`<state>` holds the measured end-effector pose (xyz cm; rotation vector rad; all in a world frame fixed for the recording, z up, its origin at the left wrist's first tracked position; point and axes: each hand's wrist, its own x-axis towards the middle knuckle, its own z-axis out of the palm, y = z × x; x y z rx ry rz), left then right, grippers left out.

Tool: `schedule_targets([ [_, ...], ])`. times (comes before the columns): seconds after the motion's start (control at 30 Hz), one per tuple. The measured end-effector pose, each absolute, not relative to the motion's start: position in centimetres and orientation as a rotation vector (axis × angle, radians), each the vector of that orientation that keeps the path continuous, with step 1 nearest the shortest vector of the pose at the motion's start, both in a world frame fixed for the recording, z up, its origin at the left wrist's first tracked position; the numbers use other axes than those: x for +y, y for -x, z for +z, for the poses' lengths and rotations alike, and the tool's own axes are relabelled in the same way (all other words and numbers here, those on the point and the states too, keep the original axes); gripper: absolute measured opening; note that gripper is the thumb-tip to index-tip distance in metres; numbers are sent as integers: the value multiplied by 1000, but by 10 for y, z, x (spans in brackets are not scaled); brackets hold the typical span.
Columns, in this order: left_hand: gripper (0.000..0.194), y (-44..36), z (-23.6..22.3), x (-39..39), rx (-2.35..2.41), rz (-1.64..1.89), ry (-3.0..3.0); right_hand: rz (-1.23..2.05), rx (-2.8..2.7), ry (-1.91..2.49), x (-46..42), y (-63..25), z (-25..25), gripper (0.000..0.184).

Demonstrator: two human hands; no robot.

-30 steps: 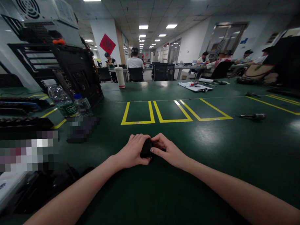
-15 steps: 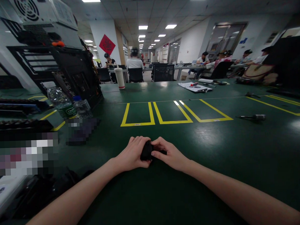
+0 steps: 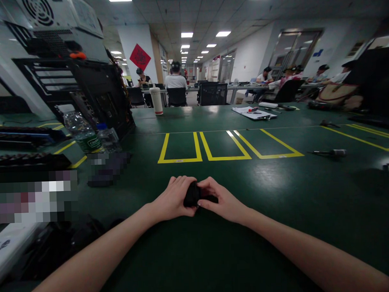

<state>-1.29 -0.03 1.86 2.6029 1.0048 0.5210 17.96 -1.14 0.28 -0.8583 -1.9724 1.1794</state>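
Note:
Both of my hands meet over a small black object [image 3: 192, 194] that rests on the dark green table [image 3: 279, 211]. My left hand [image 3: 172, 199] curls round its left side, fingers closed over the top. My right hand [image 3: 220, 198] pinches its right side with thumb and fingers. Most of the object is hidden by my fingers, so its shape is unclear.
Yellow tape boxes [image 3: 224, 146] mark the table beyond my hands. Water bottles [image 3: 82, 133] and an open computer case [image 3: 84, 81] stand at the left. A screwdriver [image 3: 330, 152] lies at the right, papers [image 3: 253, 113] and a white cup [image 3: 156, 101] farther back. People sit at distant desks.
My hands stay clasped on the black object; only my fingers shift slightly on it and the view has moved a little.

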Motion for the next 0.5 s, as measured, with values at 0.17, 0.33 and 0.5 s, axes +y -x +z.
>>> schedule_targets([
  [0.17,57,13,19,0,1010,522,-2604,1288,-1882,868,-12,-178,3,18],
  [0.33,55,14,18,0,998,532,-2601,1260,-1894,935,-13,-176,7,22],
  [0.5,56,14,16,0,1004,538,-2610,1233,-1947,915,-13,-177,5,22],
])
